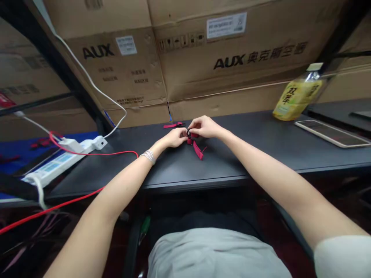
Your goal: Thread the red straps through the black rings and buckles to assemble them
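Observation:
My left hand (176, 137) and my right hand (204, 127) meet over the middle of the dark desk. Between them they pinch a red strap (198, 150) with a small black ring-like piece (189, 133) at its upper end. The strap's loose tail hangs toward me and lies on the desktop. Fingertips of both hands are closed on the black piece and the strap around it; the exact grip is partly hidden. Just behind my left hand lies another red strap (174, 125) with a black fitting. A silvery bracelet circles my left wrist.
Large cardboard boxes (185, 73) stand along the desk's back edge. At left are a white power strip (62, 164) and a red cable (95, 153) running across the desk. To the right, a yellow-labelled bottle (298, 94) stands tilted in view behind a phone (333, 133).

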